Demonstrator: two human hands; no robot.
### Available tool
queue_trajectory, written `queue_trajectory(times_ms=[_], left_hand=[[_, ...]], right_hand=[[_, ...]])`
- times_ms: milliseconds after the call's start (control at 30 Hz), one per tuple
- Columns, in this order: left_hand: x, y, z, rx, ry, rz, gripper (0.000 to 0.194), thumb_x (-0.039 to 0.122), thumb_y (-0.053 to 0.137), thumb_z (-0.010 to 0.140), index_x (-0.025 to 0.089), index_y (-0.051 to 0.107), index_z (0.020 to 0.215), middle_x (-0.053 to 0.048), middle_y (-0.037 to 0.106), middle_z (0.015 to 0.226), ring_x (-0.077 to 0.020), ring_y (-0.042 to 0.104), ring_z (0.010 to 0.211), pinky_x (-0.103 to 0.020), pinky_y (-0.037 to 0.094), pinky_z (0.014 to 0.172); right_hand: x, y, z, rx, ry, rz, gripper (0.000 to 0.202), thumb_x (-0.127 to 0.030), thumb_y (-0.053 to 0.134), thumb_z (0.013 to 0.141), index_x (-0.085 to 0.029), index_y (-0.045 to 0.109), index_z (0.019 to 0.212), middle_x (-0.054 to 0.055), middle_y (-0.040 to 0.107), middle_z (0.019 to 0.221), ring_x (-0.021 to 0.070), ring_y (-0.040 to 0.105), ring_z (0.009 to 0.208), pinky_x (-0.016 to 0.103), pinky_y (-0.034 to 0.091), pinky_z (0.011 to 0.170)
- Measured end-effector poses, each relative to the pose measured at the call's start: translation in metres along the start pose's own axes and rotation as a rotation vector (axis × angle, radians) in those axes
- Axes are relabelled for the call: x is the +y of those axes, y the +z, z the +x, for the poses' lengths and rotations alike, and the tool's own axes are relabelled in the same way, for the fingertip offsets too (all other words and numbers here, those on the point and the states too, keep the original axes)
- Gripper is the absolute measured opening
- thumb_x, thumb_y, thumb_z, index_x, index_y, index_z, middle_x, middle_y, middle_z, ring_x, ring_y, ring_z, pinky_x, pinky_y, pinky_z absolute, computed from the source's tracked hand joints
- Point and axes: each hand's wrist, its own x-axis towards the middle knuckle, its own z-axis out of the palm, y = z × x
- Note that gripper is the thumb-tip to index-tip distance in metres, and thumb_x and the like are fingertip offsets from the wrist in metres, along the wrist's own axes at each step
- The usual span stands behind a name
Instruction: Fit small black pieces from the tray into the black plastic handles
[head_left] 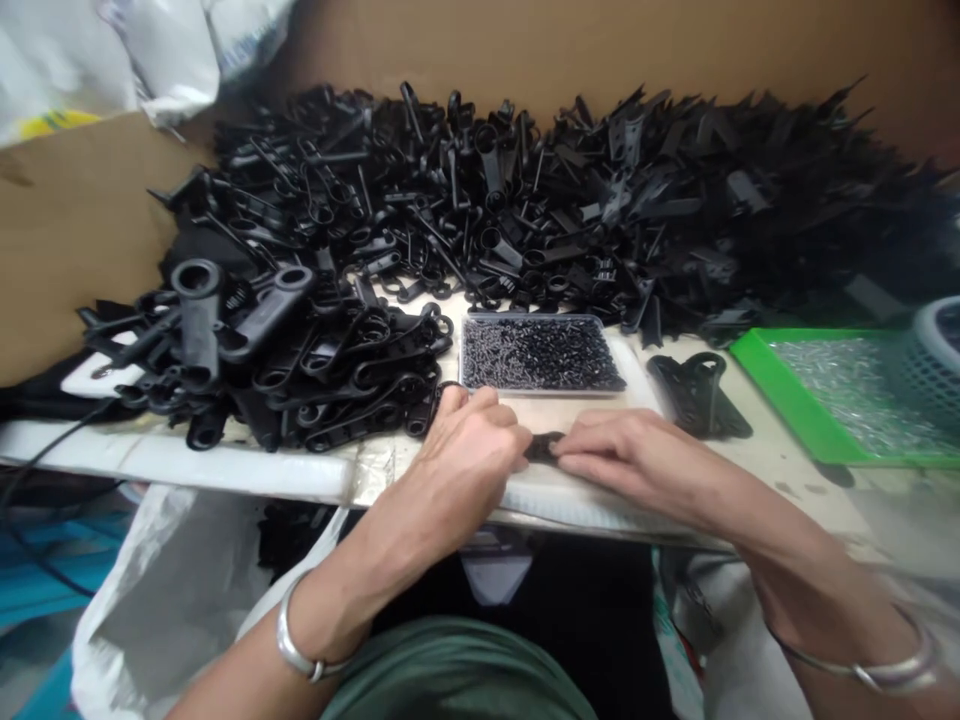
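A small black plastic part (543,447) lies at the table's front edge between my two hands. My left hand (480,445) is closed around its left end, fingers curled, a silver bangle on the wrist. The fingers of my right hand (607,450) pinch its right end. Just beyond them stands a clear tray (460,355) filled with tiny dark pieces (536,352). Right of this tray, a few flat black parts (697,393) rest on the table (787,480).
Black plastic parts are heaped on the left (300,350) and in a large pile (487,200) along the back, against cardboard (600,45). A green tray (795,405) of clear small pieces and a grey basket (937,350) stand right. A white bag (165,590) hangs below left.
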Motion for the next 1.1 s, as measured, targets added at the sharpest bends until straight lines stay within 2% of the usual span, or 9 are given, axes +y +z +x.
queue_trajectory(times_ms=[67,133,200,300,367,500,700,900,1100], left_hand=[[0.002,-0.008,-0.001,0.005,-0.018,0.014,0.014,0.025,0.056,0.092,0.018,0.059,0.08,0.0,0.062,0.082,-0.0172,0.048,0.086,-0.037,0.026,0.082],[0.001,-0.019,0.001,0.035,-0.061,0.057,0.017,0.028,0.054,0.093,0.018,0.06,0.082,0.0,0.063,0.083,-0.0169,0.049,0.085,-0.037,0.026,0.079],[-0.006,-0.03,0.005,0.084,-0.124,0.147,0.021,0.025,0.049,0.095,0.018,0.061,0.08,-0.002,0.063,0.083,-0.0173,0.048,0.084,-0.037,0.025,0.078],[-0.018,-0.039,0.022,0.102,-0.175,0.296,0.026,0.016,0.043,0.094,0.017,0.058,0.072,-0.003,0.059,0.077,-0.0183,0.046,0.083,-0.038,0.025,0.079],[-0.024,-0.039,0.036,0.055,-0.163,0.353,0.025,0.009,0.042,0.09,0.016,0.056,0.069,-0.003,0.057,0.076,-0.0195,0.046,0.084,-0.04,0.026,0.08],[-0.025,-0.032,0.061,-0.04,-0.154,0.382,0.025,0.007,0.044,0.085,0.016,0.057,0.065,-0.004,0.057,0.07,-0.021,0.05,0.082,-0.042,0.029,0.082],[-0.028,-0.024,0.07,-0.079,-0.148,0.401,0.03,0.003,0.037,0.086,0.016,0.058,0.068,-0.002,0.052,0.061,-0.0193,0.052,0.072,-0.042,0.033,0.081],[-0.033,-0.023,0.062,-0.029,-0.118,0.335,0.028,0.003,0.035,0.086,0.015,0.059,0.076,-0.005,0.059,0.078,-0.0227,0.052,0.09,-0.044,0.032,0.089],[-0.04,-0.032,0.066,0.092,-0.148,0.124,0.019,0.009,0.045,0.084,0.015,0.057,0.071,-0.004,0.059,0.067,-0.0173,0.052,0.066,-0.034,0.038,0.069]], right_hand=[[0.003,0.0,-0.005,0.018,0.057,0.075,0.021,-0.029,0.055,0.087,-0.025,0.075,0.087,0.001,0.073,0.089,0.0181,0.066,0.084,0.028,0.049,0.077],[0.005,-0.001,-0.01,0.129,0.173,0.176,0.023,-0.034,0.057,0.085,-0.025,0.075,0.095,0.003,0.074,0.094,0.019,0.067,0.082,0.028,0.051,0.073],[0.005,-0.001,-0.015,0.246,0.278,0.265,0.025,-0.039,0.06,0.08,-0.023,0.076,0.091,0.003,0.074,0.085,0.0174,0.066,0.065,0.026,0.052,0.061],[0.0,-0.001,-0.017,0.324,0.351,0.319,0.025,-0.043,0.062,0.077,-0.021,0.075,0.077,0.001,0.07,0.065,0.015,0.061,0.051,0.024,0.049,0.051],[-0.003,0.003,-0.016,0.322,0.368,0.3,0.026,-0.045,0.06,0.077,-0.022,0.074,0.073,0.0,0.068,0.059,0.0147,0.06,0.049,0.023,0.047,0.049],[0.004,0.013,-0.02,0.363,0.333,0.236,0.027,-0.05,0.062,0.072,-0.026,0.075,0.071,0.0,0.071,0.064,0.0155,0.061,0.046,0.024,0.048,0.047],[0.028,0.027,-0.026,0.448,0.287,0.254,0.023,-0.05,0.071,0.063,-0.029,0.078,0.07,0.002,0.074,0.069,0.0184,0.065,0.049,0.024,0.051,0.047],[0.003,0.018,-0.019,0.433,0.337,0.392,0.029,-0.054,0.071,0.059,-0.026,0.075,0.062,0.001,0.064,0.048,0.0162,0.057,0.036,0.025,0.049,0.04],[-0.001,0.017,-0.017,0.503,0.382,0.483,0.03,-0.049,0.069,0.073,-0.022,0.076,0.082,0.001,0.067,0.056,0.0151,0.063,0.05,0.024,0.054,0.054]])
